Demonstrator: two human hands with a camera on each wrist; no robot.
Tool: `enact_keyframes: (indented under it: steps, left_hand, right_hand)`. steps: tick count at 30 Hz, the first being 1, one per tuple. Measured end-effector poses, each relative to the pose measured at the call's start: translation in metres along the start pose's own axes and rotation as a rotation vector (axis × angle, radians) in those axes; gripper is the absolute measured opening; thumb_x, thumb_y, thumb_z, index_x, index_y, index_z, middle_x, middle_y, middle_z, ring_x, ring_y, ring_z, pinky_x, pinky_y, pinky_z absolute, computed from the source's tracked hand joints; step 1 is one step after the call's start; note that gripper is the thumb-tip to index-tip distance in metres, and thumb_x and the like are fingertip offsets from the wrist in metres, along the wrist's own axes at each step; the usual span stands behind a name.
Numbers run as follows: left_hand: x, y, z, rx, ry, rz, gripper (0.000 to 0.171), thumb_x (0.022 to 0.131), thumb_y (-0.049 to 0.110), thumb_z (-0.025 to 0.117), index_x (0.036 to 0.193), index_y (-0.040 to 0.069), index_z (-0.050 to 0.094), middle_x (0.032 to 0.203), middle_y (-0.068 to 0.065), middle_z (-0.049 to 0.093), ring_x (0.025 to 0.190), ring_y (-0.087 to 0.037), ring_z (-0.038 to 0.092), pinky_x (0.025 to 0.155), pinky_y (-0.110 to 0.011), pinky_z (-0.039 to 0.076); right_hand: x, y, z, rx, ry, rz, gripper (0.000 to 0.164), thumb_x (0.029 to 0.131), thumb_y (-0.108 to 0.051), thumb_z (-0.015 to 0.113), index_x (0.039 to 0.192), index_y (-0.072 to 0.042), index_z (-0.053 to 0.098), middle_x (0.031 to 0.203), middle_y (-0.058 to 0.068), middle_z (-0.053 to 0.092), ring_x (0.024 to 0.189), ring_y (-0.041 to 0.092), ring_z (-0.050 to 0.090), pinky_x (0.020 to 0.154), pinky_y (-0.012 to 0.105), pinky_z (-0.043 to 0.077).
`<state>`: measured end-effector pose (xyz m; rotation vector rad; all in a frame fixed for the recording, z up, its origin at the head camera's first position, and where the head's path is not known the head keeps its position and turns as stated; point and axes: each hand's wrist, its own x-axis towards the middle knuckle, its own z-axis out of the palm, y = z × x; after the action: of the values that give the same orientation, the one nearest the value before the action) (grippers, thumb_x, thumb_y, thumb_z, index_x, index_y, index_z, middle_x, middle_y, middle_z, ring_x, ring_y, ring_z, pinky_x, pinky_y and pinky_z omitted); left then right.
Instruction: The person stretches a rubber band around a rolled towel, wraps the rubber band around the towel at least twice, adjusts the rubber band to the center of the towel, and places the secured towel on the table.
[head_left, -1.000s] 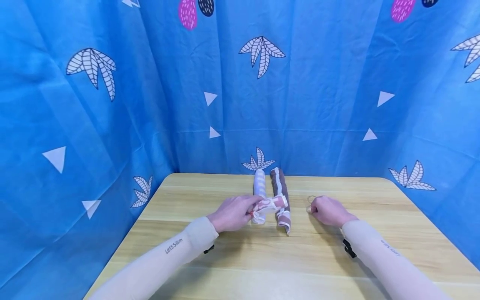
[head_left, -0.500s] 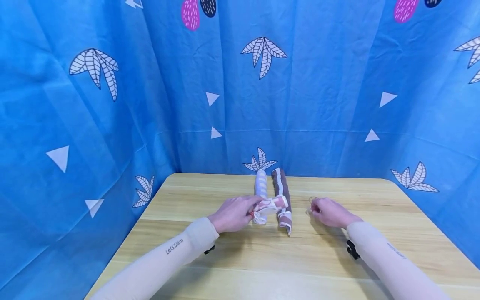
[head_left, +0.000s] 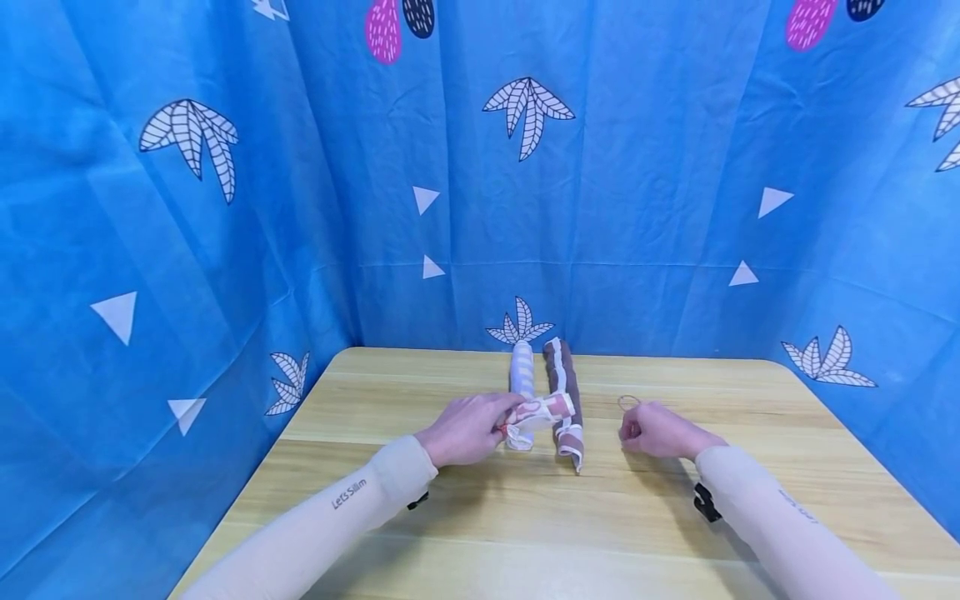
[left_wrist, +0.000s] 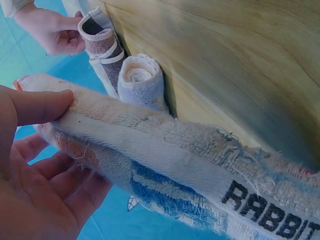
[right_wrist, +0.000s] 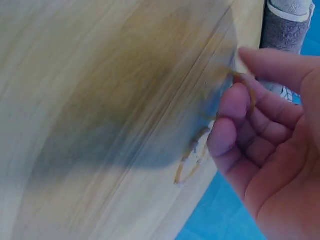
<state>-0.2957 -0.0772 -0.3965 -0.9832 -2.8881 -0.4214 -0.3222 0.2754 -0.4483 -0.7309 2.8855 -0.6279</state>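
My left hand (head_left: 467,429) pinches a rolled towel (left_wrist: 165,145) between thumb and fingers. The towel is pink and white at one end, with blue patches and a white strip lettered RABBIT. Beyond it on the table lie a pale striped rolled towel (head_left: 522,371) and a brown rolled towel (head_left: 566,379) with a white edge. A white band circles the brown one. My right hand (head_left: 663,431), low over the table at right, has curled fingers holding a thin yellowish rubber band (right_wrist: 251,97). Another thin loop (right_wrist: 178,172) shows beside the fingers; whether it is a separate band is unclear.
The light wooden table (head_left: 420,517) ends at a blue patterned curtain (head_left: 637,208) at the back and sides. Both rolled towels lie near the far edge, between my hands. A black strap (head_left: 707,502) sits under the right sleeve.
My right hand has shifted slightly nearer and its fingers have changed position; a thin loop now shows more plainly behind it. The left hand and its towel stay nearly still.
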Motion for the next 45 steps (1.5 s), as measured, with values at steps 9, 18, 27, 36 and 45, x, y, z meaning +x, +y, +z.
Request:
enact_keyframes:
  steps: [9, 18, 27, 36, 45]
  left_hand:
    - [0.000, 0.000, 0.000, -0.006, -0.007, -0.005, 0.055, 0.093, 0.012, 0.068, 0.145, 0.024, 0.052, 0.137, 0.000, 0.063, 0.115, -0.017, 0.064, 0.100, -0.040, 0.052]
    - [-0.001, 0.000, 0.000, -0.017, -0.019, -0.012, 0.055, 0.094, 0.013, 0.068, 0.145, 0.024, 0.052, 0.138, -0.001, 0.063, 0.117, -0.017, 0.063, 0.099, -0.040, 0.052]
    - [-0.001, -0.001, 0.005, 0.013, -0.018, 0.003, 0.052, 0.098, 0.015, 0.064, 0.147, 0.024, 0.049, 0.139, 0.000, 0.062, 0.120, -0.017, 0.062, 0.098, -0.039, 0.052]
    - [-0.003, -0.001, 0.009, 0.011, -0.020, 0.001, 0.051, 0.101, 0.020, 0.061, 0.149, 0.023, 0.046, 0.142, -0.001, 0.060, 0.124, -0.019, 0.061, 0.101, -0.041, 0.051]
    - [-0.005, -0.004, 0.009, 0.013, -0.014, 0.006, 0.053, 0.100, 0.019, 0.062, 0.151, 0.022, 0.045, 0.145, -0.001, 0.058, 0.127, -0.021, 0.060, 0.102, -0.042, 0.051]
  right_hand:
    - [-0.003, -0.002, -0.002, -0.102, 0.028, -0.012, 0.004, 0.086, -0.008, 0.072, 0.083, -0.010, 0.073, 0.078, -0.005, 0.068, 0.071, 0.008, 0.057, 0.070, 0.030, 0.052]
    - [-0.007, -0.007, -0.005, 0.220, -0.127, -0.050, 0.015, 0.096, -0.018, 0.066, 0.086, -0.010, 0.075, 0.055, -0.009, 0.050, 0.043, 0.002, 0.042, 0.045, 0.021, 0.040]
    - [-0.013, -0.018, -0.003, 0.506, -0.395, -0.037, 0.024, 0.099, -0.024, 0.060, 0.093, -0.008, 0.076, 0.059, -0.001, 0.059, 0.043, 0.007, 0.050, 0.045, 0.024, 0.046]
    - [-0.010, -0.023, -0.002, 0.726, -0.459, -0.094, 0.033, 0.106, -0.019, 0.047, 0.129, -0.002, 0.064, 0.067, 0.002, 0.063, 0.049, 0.006, 0.055, 0.049, 0.022, 0.050]
    - [-0.009, -0.026, 0.000, 0.681, -0.363, -0.051, 0.036, 0.099, -0.015, 0.059, 0.133, -0.003, 0.061, 0.070, 0.004, 0.060, 0.057, 0.010, 0.055, 0.054, 0.026, 0.051]
